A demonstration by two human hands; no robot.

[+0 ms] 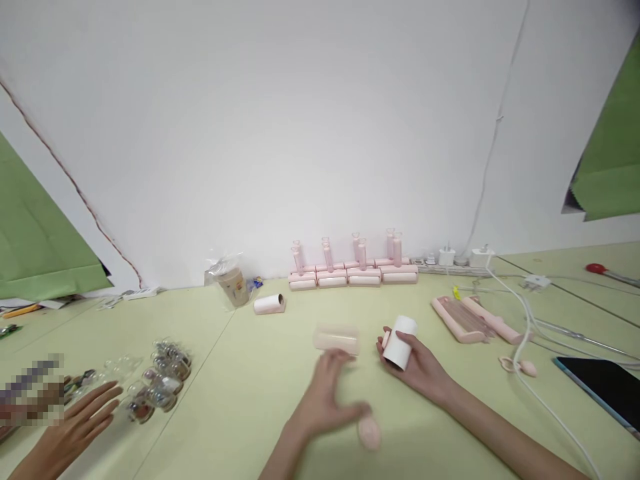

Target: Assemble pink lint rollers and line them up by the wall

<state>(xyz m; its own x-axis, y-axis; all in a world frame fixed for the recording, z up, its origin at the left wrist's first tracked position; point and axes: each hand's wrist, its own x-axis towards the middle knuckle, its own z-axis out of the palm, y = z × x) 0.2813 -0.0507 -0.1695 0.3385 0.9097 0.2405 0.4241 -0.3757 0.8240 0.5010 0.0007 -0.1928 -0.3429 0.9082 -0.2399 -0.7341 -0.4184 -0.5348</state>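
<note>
My right hand [417, 377] is wrapped round a white paper roll [401, 341], held tilted just above the table. A small pink piece [386, 339] shows between its fingers and the roll. My left hand [325, 400] is somewhat blurred, thumb and fingers apart. Its fingertips are close to a clear pinkish cover [336, 339] lying on the table; whether they touch it I cannot tell. By its thumb is a pale pink oval piece [369, 432], also smeared.
Against the wall stand several pink roller holders [333, 277]. Left of them are a white roll [269, 304] and a bagged cup [233, 285]. Another person's hand [75, 420] is near clear domed trinkets [163, 380]. Right lie pink parts [463, 320], a white cable [525, 320] and a phone [600, 393].
</note>
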